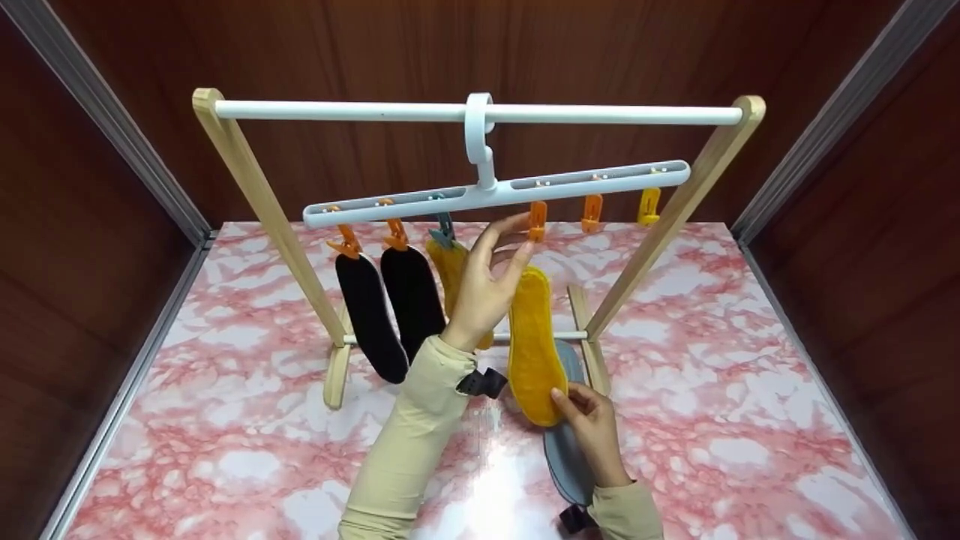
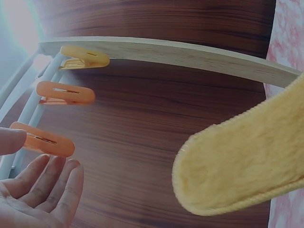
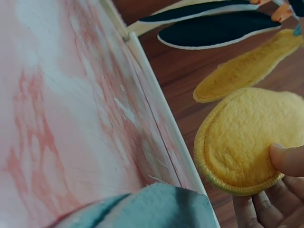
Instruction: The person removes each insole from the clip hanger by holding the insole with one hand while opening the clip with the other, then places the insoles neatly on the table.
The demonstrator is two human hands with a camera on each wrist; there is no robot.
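Observation:
A yellow fuzzy insole (image 1: 536, 349) is pinched near its lower end by my right hand (image 1: 596, 427), thumb on its face and fingers behind. Its upper end stands below an orange clip (image 1: 538, 221), apart from it. My left hand (image 1: 484, 289) is at that clip, with thumb and extended fingers on either side; the left wrist view shows a gap between them. The clip hangs from a white hanger (image 1: 420, 205). Farther left on the hanger, two black insoles (image 1: 367, 319) hang from orange clips, and another yellow insole (image 3: 247, 69) from a grey-green clip (image 1: 444, 229).
The hanger hooks over the white rod of a wooden rack (image 1: 259, 210) and tilts up to the right. Another orange clip (image 1: 592, 213) and a yellow clip (image 1: 649, 206) hang bare. Grey insoles (image 1: 566, 465) lie on the marbled tabletop (image 1: 225, 465) under my right hand.

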